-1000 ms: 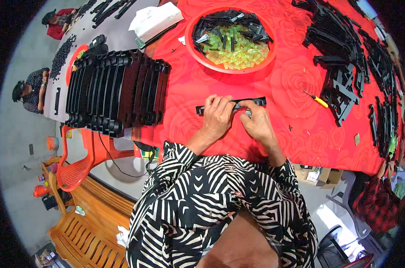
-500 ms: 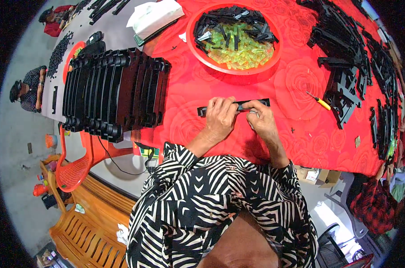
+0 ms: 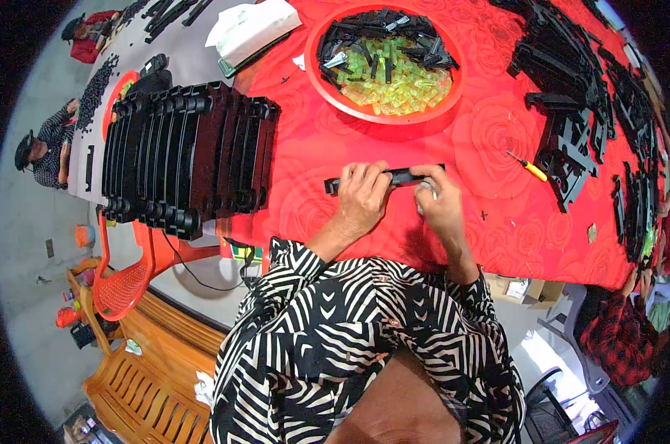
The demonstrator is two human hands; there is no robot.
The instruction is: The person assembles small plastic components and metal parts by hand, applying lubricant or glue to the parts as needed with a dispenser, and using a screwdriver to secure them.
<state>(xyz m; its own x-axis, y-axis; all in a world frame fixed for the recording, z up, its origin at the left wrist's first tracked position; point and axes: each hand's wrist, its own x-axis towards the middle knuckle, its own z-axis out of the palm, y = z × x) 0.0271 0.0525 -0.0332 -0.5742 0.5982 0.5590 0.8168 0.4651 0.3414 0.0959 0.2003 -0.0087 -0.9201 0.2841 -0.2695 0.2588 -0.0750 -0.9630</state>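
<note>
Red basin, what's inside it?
Inside the red basin are yellow-green pieces on the near side and black pieces mostly on the far side. Its bottom and anything beneath these pieces are covered.

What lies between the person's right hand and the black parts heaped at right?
A yellow-handled tool, seemingly a screwdriver, lies on the red tablecloth between the right hand and the black parts, as the head view shows.

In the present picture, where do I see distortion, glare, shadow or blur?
Head view: fisheye bending toward the rim, with black corners; head view: strong glare on the floor at lower right; head view: a soft shadow on the red tablecloth between the forearms; head view: right hand looks slightly blurred, left hand sharper.
</note>
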